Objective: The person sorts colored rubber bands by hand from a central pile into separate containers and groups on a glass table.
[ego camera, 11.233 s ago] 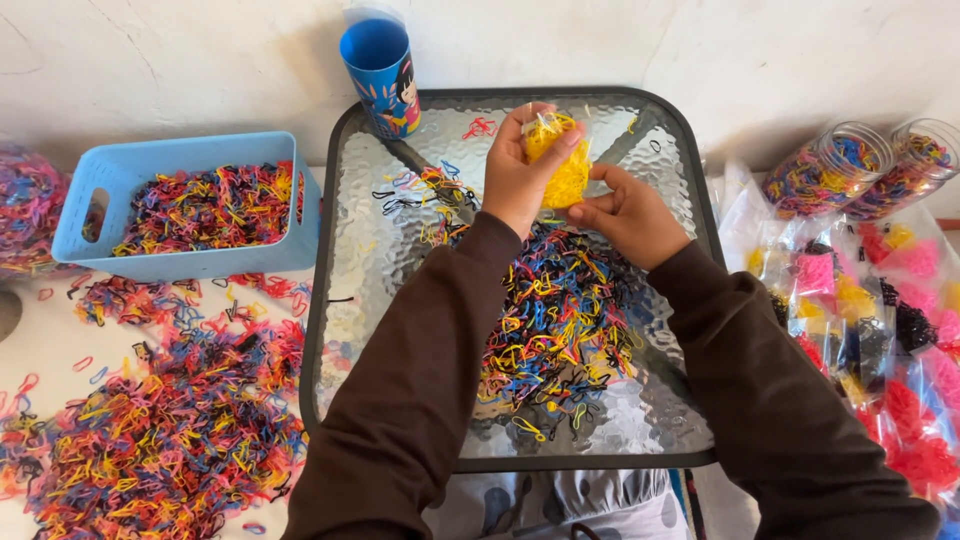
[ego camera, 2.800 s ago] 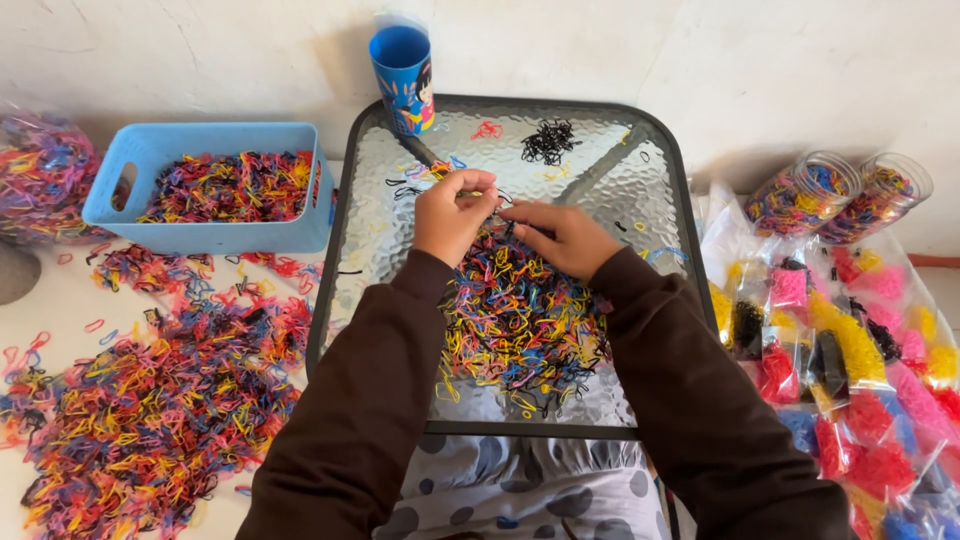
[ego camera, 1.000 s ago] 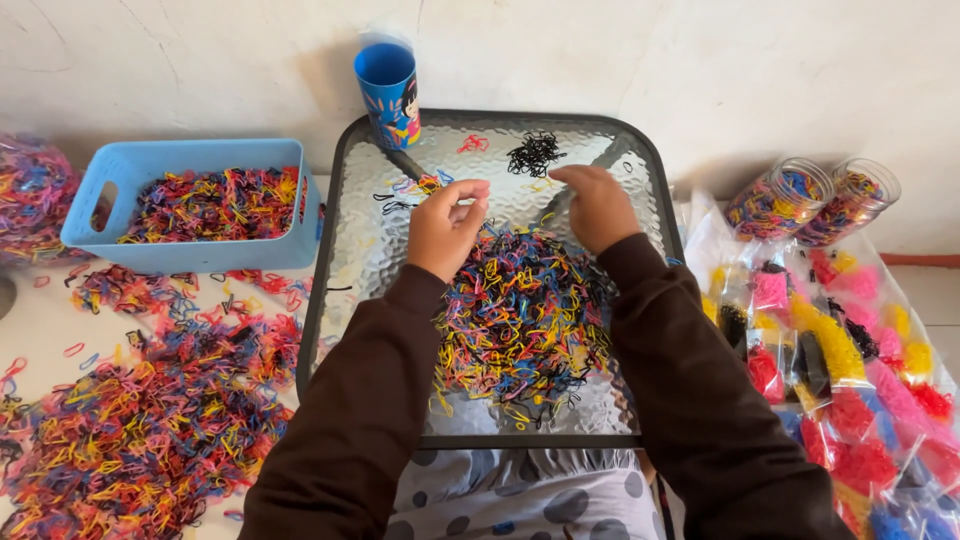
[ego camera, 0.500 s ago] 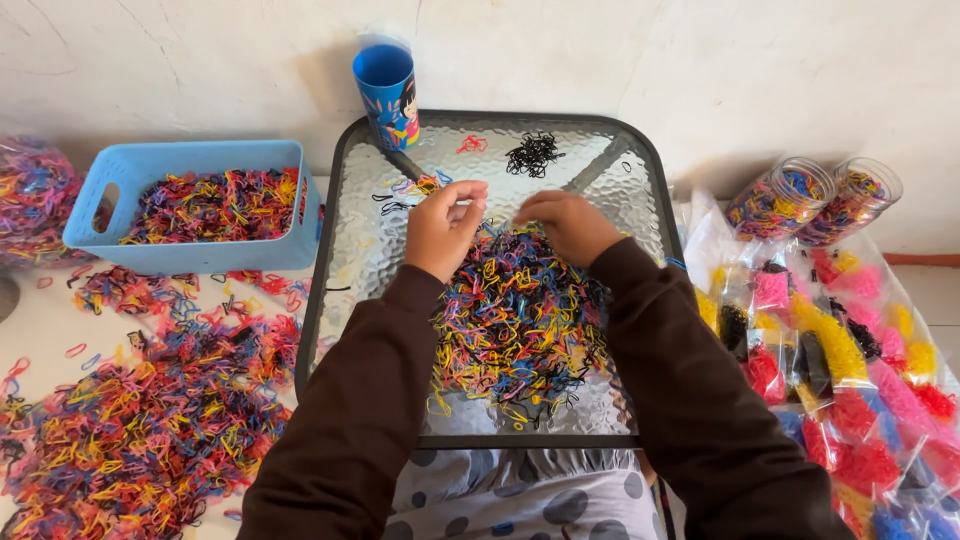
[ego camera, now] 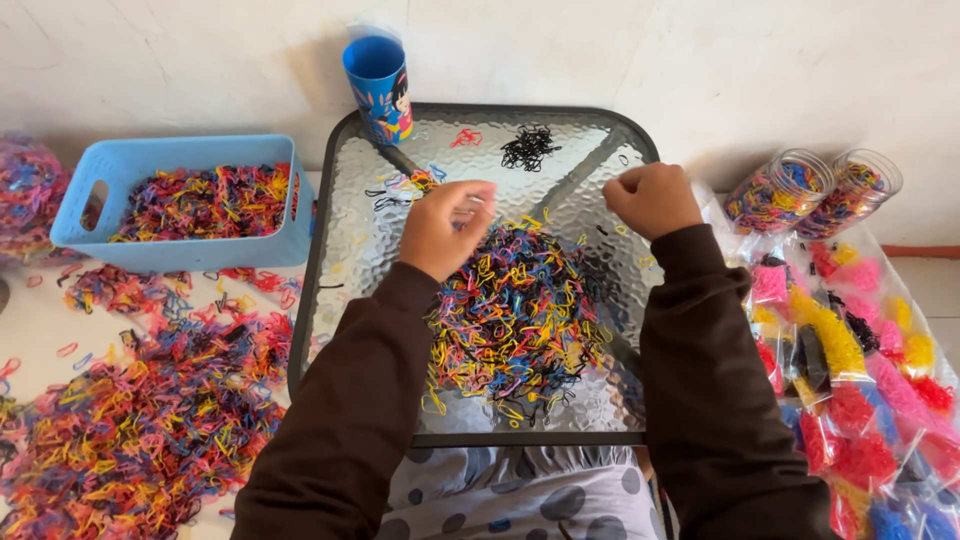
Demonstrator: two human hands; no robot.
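A heap of small elastic bands (ego camera: 520, 310) in yellow, blue, red and black lies in the middle of a textured glass table (ego camera: 350, 250). My left hand (ego camera: 445, 225) hovers over the heap's far left edge with its fingertips pinched together; anything between them is too small to make out. My right hand (ego camera: 652, 198) is clenched in a fist above the table's far right part, clear of the heap. A small separate cluster of black bands (ego camera: 528, 148) sits near the far edge, between the two hands and beyond them.
A blue cup (ego camera: 380, 88) stands at the table's far left corner. On the left, a blue basket (ego camera: 180, 200) holds mixed bands, and more cover the floor (ego camera: 130, 420). Two clear jars (ego camera: 780, 190) and bags of sorted bands (ego camera: 850, 380) lie on the right.
My right hand has lifted off the heap and moved right, closing into a fist. My left hand stays in nearly the same spot. The black cluster is unchanged.
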